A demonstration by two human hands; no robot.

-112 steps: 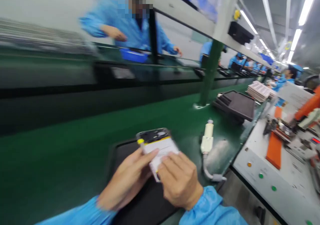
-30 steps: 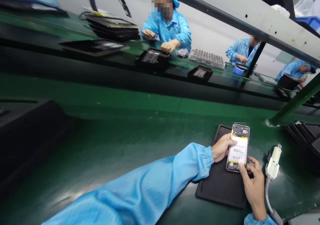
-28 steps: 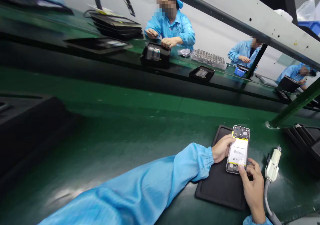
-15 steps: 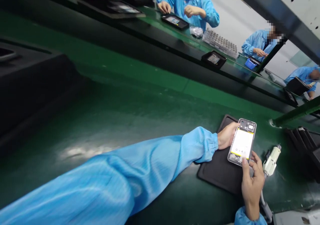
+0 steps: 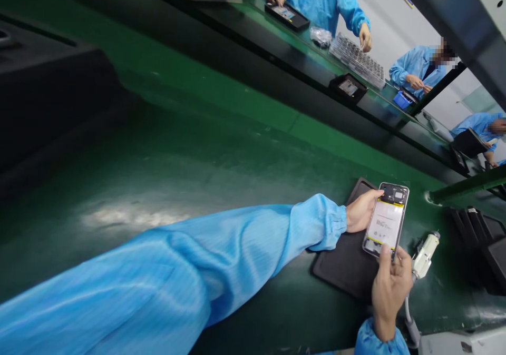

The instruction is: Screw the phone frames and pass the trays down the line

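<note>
An opened phone [image 5: 384, 223], its back off and a white battery with yellow strips showing, is held tilted over a black tray [image 5: 343, 268]. My left hand [image 5: 361, 211] grips its upper left side, thumb on the frame near the camera end; the fingers behind are hidden. At the lower end, my right hand [image 5: 392, 284] is closed on the phone's bottom edge, with the thumb on the front of it. A pale electric screwdriver [image 5: 426, 256] lies just right of my right hand, its cable running down beside the wrist.
Black trays [image 5: 476, 239] are stacked at the right. A large black foam block [image 5: 59, 102] stands at the left on the green bench [image 5: 190, 170]. Across a dark ledge, co-workers in blue sleeves sit near a clear parts tray [image 5: 358, 60]. A green post [image 5: 466, 185] rises at the right.
The phone has tilted slightly, so glare has left the battery and its print shows. My right hand has shifted a little left. A co-worker's hand has moved to the parts tray.
</note>
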